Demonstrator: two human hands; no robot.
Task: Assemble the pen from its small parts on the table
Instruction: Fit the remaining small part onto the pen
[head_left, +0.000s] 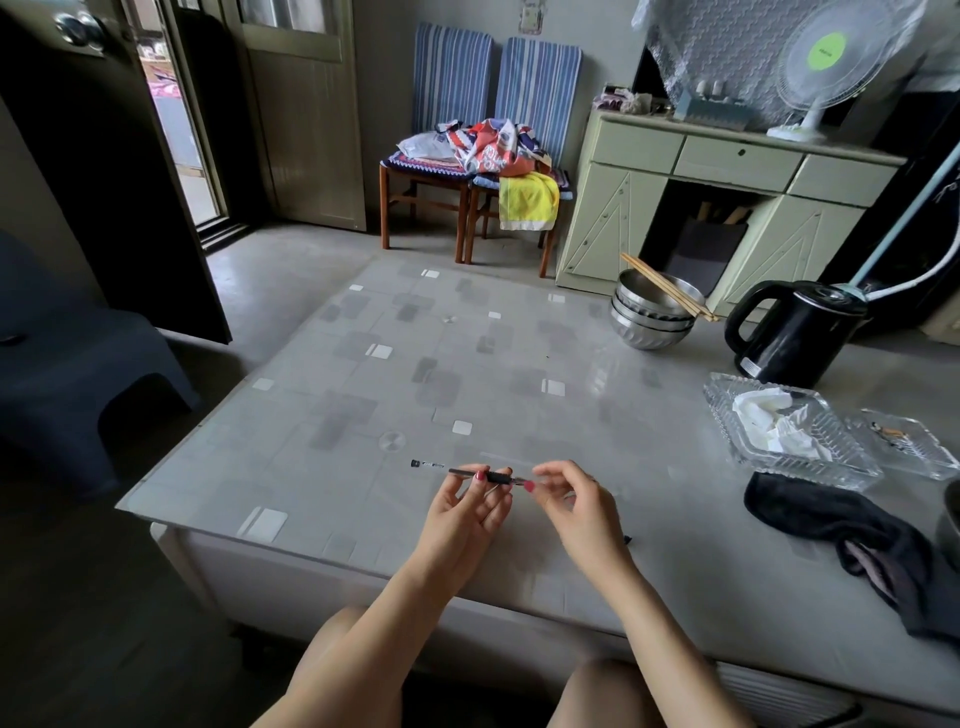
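Observation:
A slim black pen is held level above the near part of the glass-topped table, its capped end pointing left. My left hand grips it near the dark grip section with thumb and fingers. My right hand pinches the pen's right end, the tip, between thumb and forefinger. Whatever small part sits at that tip is hidden by my fingers.
To the right lie a dark cloth, a glass tray with crumpled tissue and a smaller glass dish. Further back stand a black kettle and stacked steel bowls with chopsticks. The table's front edge runs just below my hands.

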